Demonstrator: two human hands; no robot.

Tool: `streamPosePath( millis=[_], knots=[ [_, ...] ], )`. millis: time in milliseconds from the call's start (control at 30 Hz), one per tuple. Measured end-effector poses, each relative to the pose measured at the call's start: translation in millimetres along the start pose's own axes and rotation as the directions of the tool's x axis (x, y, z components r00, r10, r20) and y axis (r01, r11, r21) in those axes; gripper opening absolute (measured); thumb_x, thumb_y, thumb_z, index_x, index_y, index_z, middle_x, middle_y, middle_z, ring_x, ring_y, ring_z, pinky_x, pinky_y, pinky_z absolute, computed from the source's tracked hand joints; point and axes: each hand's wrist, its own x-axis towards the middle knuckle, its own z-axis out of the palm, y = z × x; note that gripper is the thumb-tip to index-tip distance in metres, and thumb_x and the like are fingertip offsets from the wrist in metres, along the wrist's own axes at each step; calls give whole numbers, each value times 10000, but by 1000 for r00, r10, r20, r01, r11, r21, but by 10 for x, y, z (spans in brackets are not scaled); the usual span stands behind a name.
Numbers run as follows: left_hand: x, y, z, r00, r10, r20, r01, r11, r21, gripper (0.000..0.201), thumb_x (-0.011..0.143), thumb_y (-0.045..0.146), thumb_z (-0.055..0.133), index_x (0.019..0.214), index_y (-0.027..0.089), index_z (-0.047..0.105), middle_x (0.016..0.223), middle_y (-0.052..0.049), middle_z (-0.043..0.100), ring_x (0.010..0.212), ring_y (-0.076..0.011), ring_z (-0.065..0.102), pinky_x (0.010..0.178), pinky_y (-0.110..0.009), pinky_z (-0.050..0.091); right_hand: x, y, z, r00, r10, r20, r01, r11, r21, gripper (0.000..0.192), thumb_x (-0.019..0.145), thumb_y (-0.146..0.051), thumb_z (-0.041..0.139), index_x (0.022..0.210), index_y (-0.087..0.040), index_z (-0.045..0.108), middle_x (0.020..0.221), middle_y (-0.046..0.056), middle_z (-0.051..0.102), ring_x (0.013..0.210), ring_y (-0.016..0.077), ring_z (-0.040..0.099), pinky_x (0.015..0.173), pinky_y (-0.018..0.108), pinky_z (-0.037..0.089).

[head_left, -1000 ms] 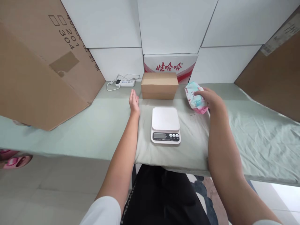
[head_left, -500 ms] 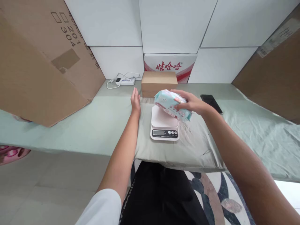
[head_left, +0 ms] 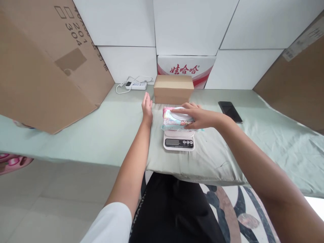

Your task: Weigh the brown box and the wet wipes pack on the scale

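Note:
A pack of wet wipes (head_left: 174, 124), pale blue and pink with a white lid, lies flat over the plate of a white kitchen scale (head_left: 179, 144). My right hand (head_left: 192, 116) is on the pack from the right, thumb at its near side and fingers over the top. The scale's dark display and buttons face me; the pack hides most of its plate. My left hand (head_left: 147, 105) rests edge-down on the cloth left of the scale, fingers stretched out, with nothing in it.
Behind the scale stands a small brown box (head_left: 173, 94), with a white and red carton (head_left: 187, 65) at its back. A power strip (head_left: 136, 85) with a white cable lies left, a black phone (head_left: 230, 111) right. Large cardboard sheets (head_left: 50, 84) flank the cloth-covered table (head_left: 113, 135).
The wipes pack, tilted above the scale before, has come down level onto it in my right hand. My left hand has stayed about where it was.

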Motion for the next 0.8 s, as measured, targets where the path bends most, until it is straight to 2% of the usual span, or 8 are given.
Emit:
streamPosePath(
  millis=[167,267,333,367,433,500,633,800],
  knots=[
    [-12,24,3,1000,7,3,-7,1000,14,612,1136,411,379,1715,213,379,1839,-87,300,1692,-163,321,1335,-280,342,-107,-9,29,997,9,-73,-4,997,74,930,821,-395,804,1672,-491,442,1560,76,534,1474,427,475,1255,640,360],
    [-11,30,-6,1000,18,-12,-18,1000,15,616,1130,408,377,1714,214,379,1835,-89,312,1689,-165,331,1339,-295,343,-255,94,207,925,12,-379,92,963,255,828,815,-541,833,1589,-421,564,1590,74,552,1532,406,456,1278,609,367],
    [-5,19,-15,1000,26,-16,-26,999,19,631,1122,427,387,1713,207,381,1833,-96,317,1690,-177,332,1343,-310,344,-326,237,412,751,140,-646,181,897,404,533,901,-608,733,1370,-354,717,1426,76,671,1428,342,570,1201,530,465],
    [-2,8,-19,1000,30,-10,-29,999,24,638,1118,446,397,1711,210,386,1833,-95,319,1693,-183,327,1344,-315,344,-342,322,524,617,252,-745,223,853,473,400,944,-609,672,1201,-316,764,1282,72,725,1299,305,646,1114,482,522],
    [3,-19,-24,999,40,12,-40,999,32,652,1112,476,409,1708,212,393,1832,-97,322,1696,-191,319,1343,-318,347,-337,490,727,374,469,-800,255,778,575,349,939,-572,672,809,-251,713,886,41,716,918,225,682,913,393,550],
    [3,-46,-24,999,46,28,-47,998,39,660,1114,491,401,1706,201,395,1832,-104,325,1696,-191,320,1340,-311,352,-310,611,860,239,603,-762,242,723,648,474,900,-527,702,576,-233,519,607,-12,534,647,155,522,737,336,484],
    [-13,-71,-21,997,61,38,-63,997,53,663,1110,520,414,1694,207,415,1828,-100,340,1696,-185,325,1334,-298,358,-296,636,923,167,694,-700,164,681,714,595,877,-493,697,548,-249,266,527,-65,254,551,109,267,581,306,306],
    [-36,-56,-34,998,49,31,-51,997,56,662,1109,521,405,1691,207,415,1823,-104,351,1689,-181,341,1327,-293,368,-336,461,928,177,675,-716,167,697,698,582,862,-367,683,577,-251,190,560,-80,163,568,88,172,588,311,204]
  ],
)
